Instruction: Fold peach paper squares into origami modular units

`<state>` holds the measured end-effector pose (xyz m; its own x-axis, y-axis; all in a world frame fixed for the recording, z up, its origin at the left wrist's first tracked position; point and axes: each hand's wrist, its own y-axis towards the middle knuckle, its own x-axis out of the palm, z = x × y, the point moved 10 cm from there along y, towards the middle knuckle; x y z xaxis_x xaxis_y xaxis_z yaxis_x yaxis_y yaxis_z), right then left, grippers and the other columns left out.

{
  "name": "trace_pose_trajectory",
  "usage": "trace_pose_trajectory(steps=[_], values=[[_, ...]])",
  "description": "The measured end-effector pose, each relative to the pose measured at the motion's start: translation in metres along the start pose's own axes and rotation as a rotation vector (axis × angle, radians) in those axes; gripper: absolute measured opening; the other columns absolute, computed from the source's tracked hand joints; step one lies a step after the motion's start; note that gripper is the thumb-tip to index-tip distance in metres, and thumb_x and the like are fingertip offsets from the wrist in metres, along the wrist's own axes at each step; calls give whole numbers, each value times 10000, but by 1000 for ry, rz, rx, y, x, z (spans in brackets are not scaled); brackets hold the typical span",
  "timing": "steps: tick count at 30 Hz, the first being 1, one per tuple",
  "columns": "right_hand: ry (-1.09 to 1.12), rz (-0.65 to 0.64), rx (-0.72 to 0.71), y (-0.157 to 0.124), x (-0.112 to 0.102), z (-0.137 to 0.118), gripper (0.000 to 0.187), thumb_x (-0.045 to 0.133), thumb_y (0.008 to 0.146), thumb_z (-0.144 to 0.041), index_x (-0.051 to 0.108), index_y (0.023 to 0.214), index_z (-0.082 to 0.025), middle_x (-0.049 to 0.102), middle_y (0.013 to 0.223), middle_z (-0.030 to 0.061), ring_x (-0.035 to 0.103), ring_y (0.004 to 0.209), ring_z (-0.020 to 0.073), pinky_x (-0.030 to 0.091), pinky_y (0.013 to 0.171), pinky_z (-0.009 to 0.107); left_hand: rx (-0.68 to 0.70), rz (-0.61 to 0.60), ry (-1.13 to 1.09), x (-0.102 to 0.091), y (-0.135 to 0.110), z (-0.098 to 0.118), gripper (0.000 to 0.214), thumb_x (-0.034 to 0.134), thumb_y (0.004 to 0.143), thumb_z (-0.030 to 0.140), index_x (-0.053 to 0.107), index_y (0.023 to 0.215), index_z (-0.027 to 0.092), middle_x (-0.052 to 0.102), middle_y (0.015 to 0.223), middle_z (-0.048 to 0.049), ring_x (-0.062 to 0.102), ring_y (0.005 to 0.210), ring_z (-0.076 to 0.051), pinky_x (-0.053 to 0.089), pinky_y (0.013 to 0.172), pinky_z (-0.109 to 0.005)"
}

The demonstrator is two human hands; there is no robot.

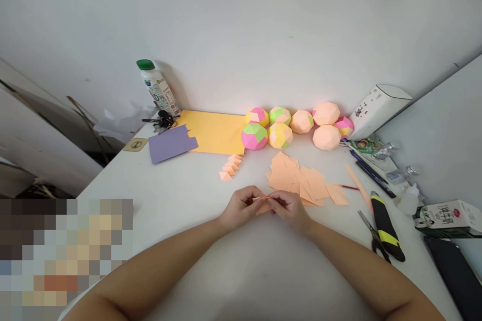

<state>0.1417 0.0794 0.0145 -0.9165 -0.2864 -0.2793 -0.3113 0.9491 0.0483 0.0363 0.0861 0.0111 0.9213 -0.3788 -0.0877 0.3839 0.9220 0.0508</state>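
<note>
Between my two hands, low over the table's middle, is a small peach paper piece (pixel 263 206). My left hand (pixel 243 206) pinches its left side with thumb and fingers. On the other side my right hand (pixel 289 209) pinches it too, and the fingertips nearly meet. Fingers cover most of the piece, so its folds are hard to make out. Just beyond my right hand lies a loose pile of peach paper pieces (pixel 293 175). A short row of small folded peach pieces (pixel 230 166) sits past my left hand.
Several faceted paper balls (pixel 280 135) stand along the wall. Yellow paper (pixel 214 133), purple paper (pixel 169 144) and a green-capped bottle (pixel 160 85) are at back left. Scissors (pixel 374 235), a black-yellow utility knife (pixel 387 228), pens (pixel 372 175), a glue bottle (pixel 408 200) and a carton (pixel 448 216) lie right.
</note>
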Motion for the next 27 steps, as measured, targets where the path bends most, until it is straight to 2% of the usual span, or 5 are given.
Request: trace_pose_trajectory(steps=[6, 12, 17, 21, 27], values=[[-13, -8, -30, 0, 1, -2, 207, 510, 841, -339, 604, 767, -170, 538, 602, 1, 532, 527, 113, 453, 493, 229, 7, -23, 15, 2, 0, 0, 230, 507, 838, 346, 560, 743, 143, 568, 703, -23, 501, 605, -107, 401, 550, -229], [-68, 9, -74, -1, 0, -10, 215, 498, 825, -305, 536, 663, -169, 470, 548, -19, 405, 470, 84, 357, 431, 206, 61, -32, 73, 3, 2, 9, 209, 535, 809, 329, 533, 693, 156, 519, 732, -15, 456, 601, -96, 374, 530, -215], [-63, -21, -77, -2, 2, -11, 187, 501, 801, -273, 495, 642, -174, 436, 557, -26, 371, 482, 83, 323, 431, 205, -29, -96, 47, 10, 1, 1, 225, 530, 801, 330, 489, 665, 156, 461, 612, 27, 371, 515, -70, 309, 469, -196], [-33, -51, -57, -2, 4, -5, 174, 508, 794, -261, 491, 644, -175, 438, 560, -29, 386, 475, 82, 340, 434, 205, -107, -133, 4, 14, -1, -9, 273, 538, 793, 375, 445, 649, 162, 436, 517, 50, 357, 460, -63, 272, 431, -186], [128, -39, 27, -1, 0, 6, 174, 529, 815, -326, 537, 732, -173, 530, 620, -9, 536, 526, 107, 462, 495, 231, -118, -113, -24, 11, -1, -16, 342, 518, 802, 436, 374, 629, 178, 437, 462, 67, 337, 415, -52, 249, 411, -178]])
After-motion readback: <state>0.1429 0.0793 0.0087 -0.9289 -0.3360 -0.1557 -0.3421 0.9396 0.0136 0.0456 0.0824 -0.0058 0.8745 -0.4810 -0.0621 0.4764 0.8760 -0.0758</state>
